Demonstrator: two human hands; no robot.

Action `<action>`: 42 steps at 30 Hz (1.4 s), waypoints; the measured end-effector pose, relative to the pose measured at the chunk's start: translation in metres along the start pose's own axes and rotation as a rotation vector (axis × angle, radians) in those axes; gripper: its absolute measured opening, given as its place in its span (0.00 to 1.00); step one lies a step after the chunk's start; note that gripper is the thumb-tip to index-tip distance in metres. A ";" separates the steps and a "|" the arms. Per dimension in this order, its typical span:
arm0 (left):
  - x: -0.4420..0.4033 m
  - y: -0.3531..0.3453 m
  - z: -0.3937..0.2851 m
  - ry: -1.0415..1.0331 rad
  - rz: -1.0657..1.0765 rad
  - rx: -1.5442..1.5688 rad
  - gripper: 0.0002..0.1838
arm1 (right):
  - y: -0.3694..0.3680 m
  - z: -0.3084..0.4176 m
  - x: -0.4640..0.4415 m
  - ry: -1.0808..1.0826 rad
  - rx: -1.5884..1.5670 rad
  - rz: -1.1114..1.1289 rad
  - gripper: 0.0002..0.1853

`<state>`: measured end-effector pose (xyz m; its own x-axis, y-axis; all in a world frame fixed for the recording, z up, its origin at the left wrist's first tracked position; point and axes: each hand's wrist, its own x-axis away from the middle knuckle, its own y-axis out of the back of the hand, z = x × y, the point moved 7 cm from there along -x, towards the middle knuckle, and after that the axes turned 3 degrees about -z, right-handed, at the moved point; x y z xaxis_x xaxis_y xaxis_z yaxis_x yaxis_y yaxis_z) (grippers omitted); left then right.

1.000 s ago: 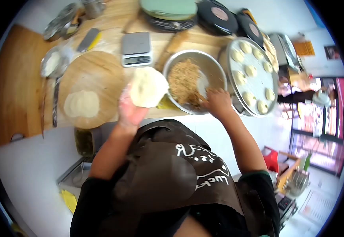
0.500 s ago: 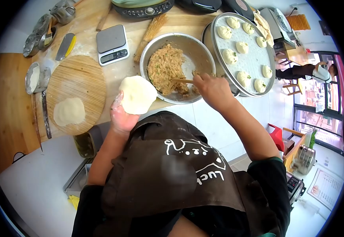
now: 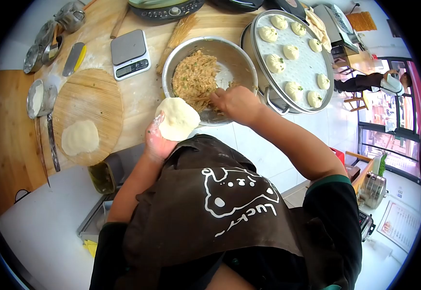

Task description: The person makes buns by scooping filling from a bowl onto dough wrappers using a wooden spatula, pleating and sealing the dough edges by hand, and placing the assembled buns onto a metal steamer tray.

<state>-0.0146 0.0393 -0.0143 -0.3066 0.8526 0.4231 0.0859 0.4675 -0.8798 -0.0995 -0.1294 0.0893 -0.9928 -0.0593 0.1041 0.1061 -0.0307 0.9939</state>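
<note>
1. At the near-left edge of the bowl (image 3: pixel 239 53): dough wrapper (image 3: pixel 177 119), carried on the left hand (image 3: pixel 156 140). It covers a bit of the bowl's rim in view; can't tell if they touch.
2. Wrapper look: pale cream, thin, roughly round with a slightly wavy outline. Surface mostly smooth, faint dimples, bare on top, tilted a little.
3. Left hand: palm side up under the wrapper, thumb at its left edge, flour on the skin. Other fingers mostly hidden by the dough, can't tell if spread or together.
4. Right hand (image 3: pixel 237 104): over the bowl's near side, fingers curled and pinching a thin wooden stick (image 3: pixel 204 99). Stick mostly hidden, tip down in the filling.
5. Filling (image 3: pixel 196 75): heaped on the bowl's left side. Light brown, coarse, moist, green flecks. Bowl's right side shows bare metal with smears.
6. Left of the bowl: digital scale (image 3: pixel 130 55). Beyond it, round wooden board (image 3: pixel 92 92) with a second wrapper (image 3: pixel 80 137) lying flat on its near part, floury and irregular.
7. Far-left of the bowl: straw brush (image 3: pixel 177 38), lying on the table (image 3: pixel 138 92).
8. Right of the bowl: round tray (image 3: pixel 307 65) on a metal pot (image 3: pixel 274 99). Nine pleated buns (image 3: pixel 290 51) on it, spaced apart, white, some with green bits on top.
</note>
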 end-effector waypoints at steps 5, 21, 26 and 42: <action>-0.001 -0.005 -0.006 -0.055 -0.030 -0.025 0.30 | 0.025 -0.020 0.006 0.023 0.092 -0.060 0.10; 0.004 0.000 0.002 -0.082 -0.097 0.040 0.29 | -0.012 -0.037 0.004 0.088 0.077 0.173 0.05; 0.006 0.003 0.002 -0.089 -0.079 0.066 0.29 | 0.002 -0.050 0.010 0.013 0.083 0.173 0.07; 0.010 -0.019 -0.018 -0.237 -0.028 0.048 0.29 | -0.023 -0.068 0.013 -0.341 -0.923 0.493 0.13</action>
<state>-0.0027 0.0433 0.0111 -0.5223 0.7585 0.3897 0.0307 0.4734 -0.8803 -0.1115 -0.1970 0.0650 -0.7783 0.0040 0.6279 0.3551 -0.8219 0.4454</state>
